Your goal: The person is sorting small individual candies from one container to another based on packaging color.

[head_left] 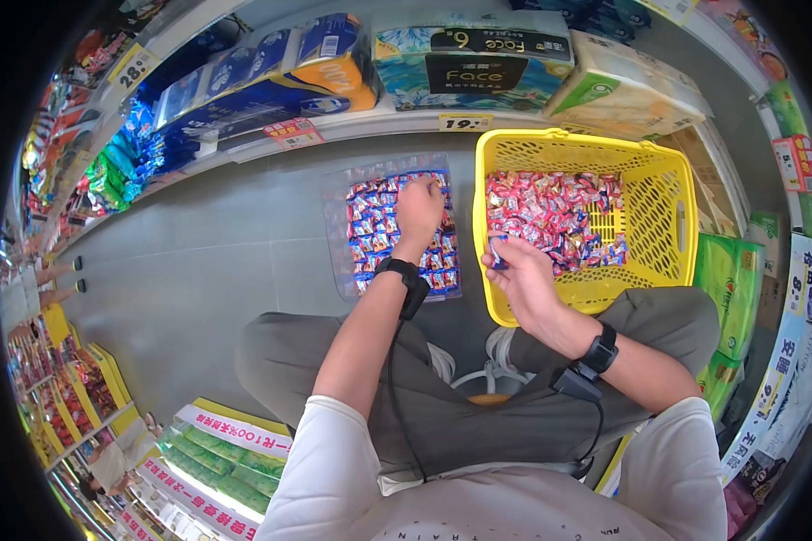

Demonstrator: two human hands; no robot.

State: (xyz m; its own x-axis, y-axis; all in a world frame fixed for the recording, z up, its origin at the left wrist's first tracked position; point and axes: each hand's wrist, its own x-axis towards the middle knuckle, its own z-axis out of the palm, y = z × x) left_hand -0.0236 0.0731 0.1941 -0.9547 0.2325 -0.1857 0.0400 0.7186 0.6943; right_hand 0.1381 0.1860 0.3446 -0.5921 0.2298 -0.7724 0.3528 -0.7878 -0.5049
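Head view: the clear tray (336, 221) is placed on the floor (216, 234), just beside the yellow basket (692, 216), with a narrow gap between the two. Wrapped candies (370, 236) are arranged in close rows inside the tray; loose candies (537, 212), mostly in pink and red wrappers with some blue among them, are heaped inside the basket.

The left hand (419, 216) is positioned over the far part of the tray, with its fingers curled inward. Whether a candy is pinched there cannot be told, as the fingertips are partly hidden. By the right hand (529, 278), a blue-wrapped candy (497, 253) is held between thumb and forefinger at the near-left rim of the basket.

The step in hand is judged to be the handling of single candies at both containers. The direction of transfer cannot be determined from this view.

For controlled movement of the held candy, the pinch should be kept light but closed, and clearance over the basket rim should be maintained. At the tray, a narrow fingertip approach is called for, since adjacent pieces may be displaced by a wide grasp and the row alignment lost.
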